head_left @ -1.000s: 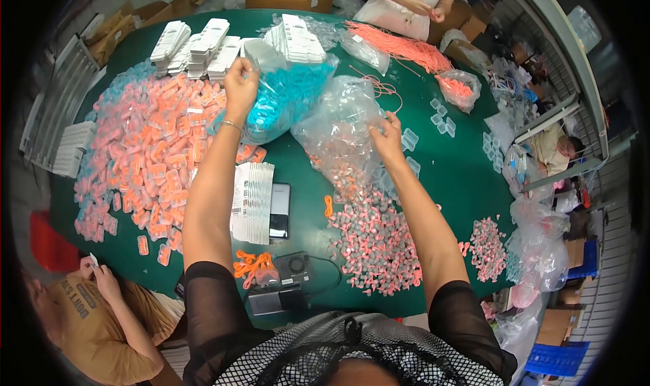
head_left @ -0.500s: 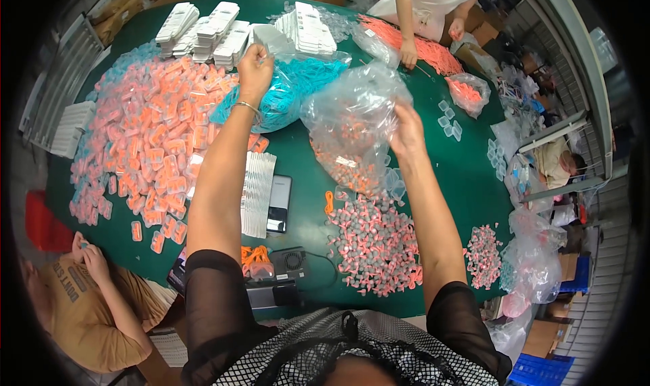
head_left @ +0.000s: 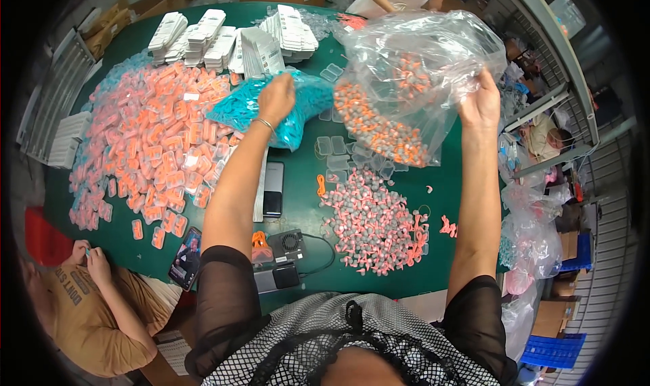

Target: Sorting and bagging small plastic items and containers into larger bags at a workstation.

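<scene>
My right hand (head_left: 481, 102) is closed on the upper right edge of a large see-through plastic bag (head_left: 433, 54), which hangs tilted above the table. Small orange-and-grey pieces (head_left: 379, 125) lie along its bottom. My left hand (head_left: 276, 100) is closed at the upper side of a plastic bag of teal cord-like pieces (head_left: 237, 106) and seems to grip its film; the fingertips are partly hidden. Below the raised bag lie a heap of small pink-and-grey pieces (head_left: 372, 223) and several empty see-through cases (head_left: 338, 156).
A wide pile of small cases with orange contents (head_left: 162, 129) covers the table's left. Behind it stand stacks of white cards (head_left: 203, 34). A power bank (head_left: 273, 186), a small black fan device (head_left: 288, 244) and a phone (head_left: 185, 257) lie nearer. Two other people sit at the table.
My right hand has moved right, carrying the see-through bag up and right. My left hand has come down and right, and the teal bag's shape has shifted. More empty cases show beneath.
</scene>
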Available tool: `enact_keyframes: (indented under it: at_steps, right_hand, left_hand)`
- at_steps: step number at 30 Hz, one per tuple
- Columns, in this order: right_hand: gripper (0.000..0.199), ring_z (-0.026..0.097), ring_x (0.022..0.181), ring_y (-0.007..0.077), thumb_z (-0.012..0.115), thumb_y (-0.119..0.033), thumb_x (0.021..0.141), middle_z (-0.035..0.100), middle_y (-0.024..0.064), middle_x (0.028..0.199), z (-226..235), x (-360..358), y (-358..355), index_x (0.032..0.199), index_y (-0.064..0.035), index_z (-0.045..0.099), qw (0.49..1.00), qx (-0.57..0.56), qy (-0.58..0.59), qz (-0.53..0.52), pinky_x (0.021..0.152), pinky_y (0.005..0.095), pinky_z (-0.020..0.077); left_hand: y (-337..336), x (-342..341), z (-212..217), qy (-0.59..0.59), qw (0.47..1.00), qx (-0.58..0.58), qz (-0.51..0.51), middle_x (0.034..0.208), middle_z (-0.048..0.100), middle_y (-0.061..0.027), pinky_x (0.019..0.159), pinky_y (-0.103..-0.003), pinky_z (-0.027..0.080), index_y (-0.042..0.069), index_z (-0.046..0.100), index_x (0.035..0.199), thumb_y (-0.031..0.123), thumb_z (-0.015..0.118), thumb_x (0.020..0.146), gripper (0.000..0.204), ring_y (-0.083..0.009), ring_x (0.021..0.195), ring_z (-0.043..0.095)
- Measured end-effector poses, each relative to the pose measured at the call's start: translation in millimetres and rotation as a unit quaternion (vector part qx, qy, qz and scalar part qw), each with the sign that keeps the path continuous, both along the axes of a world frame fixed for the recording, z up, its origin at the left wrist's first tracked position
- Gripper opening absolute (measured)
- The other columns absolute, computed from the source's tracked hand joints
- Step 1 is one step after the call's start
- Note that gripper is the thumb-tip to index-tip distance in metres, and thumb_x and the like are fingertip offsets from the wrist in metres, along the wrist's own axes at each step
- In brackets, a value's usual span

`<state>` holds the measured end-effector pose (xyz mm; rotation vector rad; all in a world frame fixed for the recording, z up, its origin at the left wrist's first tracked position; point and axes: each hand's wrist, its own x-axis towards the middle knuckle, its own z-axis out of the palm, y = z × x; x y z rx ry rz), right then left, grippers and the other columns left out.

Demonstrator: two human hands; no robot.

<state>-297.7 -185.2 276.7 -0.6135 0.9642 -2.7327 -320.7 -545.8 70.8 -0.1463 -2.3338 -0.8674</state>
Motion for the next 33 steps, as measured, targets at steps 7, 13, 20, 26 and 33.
enact_keyframes:
  at_steps: [7, 13, 20, 26, 33]
  right_hand:
    - [0.027, 0.054, 0.099, 0.0283, 0.040, -0.016, 0.091, 0.058, 0.0160, 0.106, 3, 45, 25, 0.104, 0.0044, 0.052, 0.951, 0.041, -0.087, -0.295, 0.091, 0.0437, 0.0417]
    - [0.025, 0.055, 0.097, 0.0255, 0.042, -0.015, 0.091, 0.058, 0.0133, 0.105, -25, 69, 69, 0.106, 0.0020, 0.052, 0.950, 0.042, -0.063, -0.303, 0.090, 0.0408, 0.0419]
    - [0.017, 0.056, 0.094, 0.0218, 0.046, -0.006, 0.087, 0.058, 0.0117, 0.098, -49, 135, 72, 0.101, 0.0021, 0.052, 0.948, 0.051, -0.078, -0.304, 0.085, 0.0362, 0.0458]
    - [0.026, 0.053, 0.097, 0.0158, 0.055, -0.007, 0.081, 0.057, 0.0077, 0.102, -63, 171, 97, 0.106, 0.0011, 0.053, 0.976, 0.176, 0.014, -0.129, 0.089, 0.0311, 0.0395]
    - [0.030, 0.051, 0.094, 0.0120, 0.059, -0.010, 0.081, 0.053, 0.0044, 0.103, -94, 169, 179, 0.109, -0.0034, 0.050, 0.974, 0.149, -0.006, -0.171, 0.084, 0.0269, 0.0402]
  left_hand:
    - [27, 44, 17, -0.164, 0.981, -0.095, -0.045, 0.090, 0.058, -0.0154, 0.070, -0.043, 0.047, 0.006, 0.054, 0.090, 0.026, 0.063, 0.073, 0.027, -0.0345, 0.084, 0.057]
    - [86, 96, 54, -0.116, 0.991, -0.009, -0.069, 0.104, 0.053, -0.0190, 0.075, -0.039, 0.048, 0.005, 0.055, 0.107, 0.041, 0.071, 0.066, 0.058, -0.0326, 0.089, 0.056]
    - [276, 180, 101, -0.121, 0.884, 0.302, -0.336, 0.131, 0.033, -0.0205, 0.087, -0.036, 0.043, 0.007, 0.021, 0.138, 0.024, 0.076, 0.066, 0.092, -0.0257, 0.113, 0.043]
    - [315, 186, 80, -0.101, 0.776, 0.532, -0.324, 0.105, 0.056, -0.0056, 0.078, -0.026, 0.047, 0.003, 0.045, 0.121, -0.002, 0.057, 0.079, 0.045, -0.0136, 0.092, 0.055]
    - [302, 204, 113, -0.091, 0.697, 0.637, -0.317, 0.086, 0.056, -0.0032, 0.071, -0.041, 0.052, 0.005, 0.052, 0.111, -0.002, 0.052, 0.078, 0.034, -0.0145, 0.078, 0.056]
